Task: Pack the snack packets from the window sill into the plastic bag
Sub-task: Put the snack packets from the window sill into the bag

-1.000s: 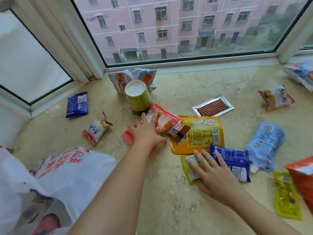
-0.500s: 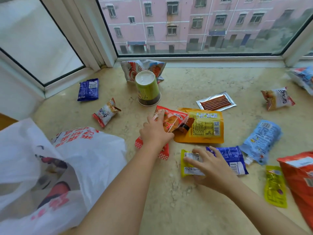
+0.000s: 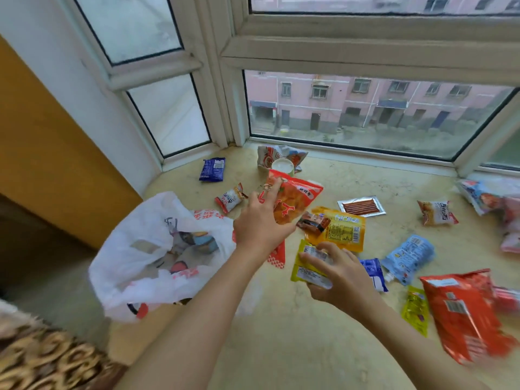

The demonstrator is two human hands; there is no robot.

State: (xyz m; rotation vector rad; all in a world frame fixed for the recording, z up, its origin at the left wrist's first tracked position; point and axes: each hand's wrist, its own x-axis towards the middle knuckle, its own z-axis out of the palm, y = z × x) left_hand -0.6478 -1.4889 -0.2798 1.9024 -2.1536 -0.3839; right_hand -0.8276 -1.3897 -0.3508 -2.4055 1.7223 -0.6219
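My left hand [image 3: 260, 223] grips a red-orange snack packet [image 3: 295, 198] and holds it lifted above the sill, to the right of the white plastic bag [image 3: 157, 257], which lies open at the sill's left edge with packets inside. My right hand [image 3: 334, 274] holds a small yellow packet [image 3: 305, 266] raised off the stone. Under and beside them lie a yellow-orange packet [image 3: 343, 232], a small brown packet [image 3: 313, 222] and a dark blue packet [image 3: 374, 273].
On the sill [image 3: 281, 333] lie more snacks: a blue packet [image 3: 212, 169], a small red-white one [image 3: 230, 199], a cup [image 3: 282, 166] before a white bag, a sausage pack [image 3: 361, 206], a light-blue pouch [image 3: 408, 257] and a big red bag [image 3: 464, 313]. A patterned cloth [image 3: 42, 358] is at bottom left.
Both hands have lifted their packets off the sill; the left hand carries the red-orange packet up and toward the bag. The view has tilted upward and swung left.
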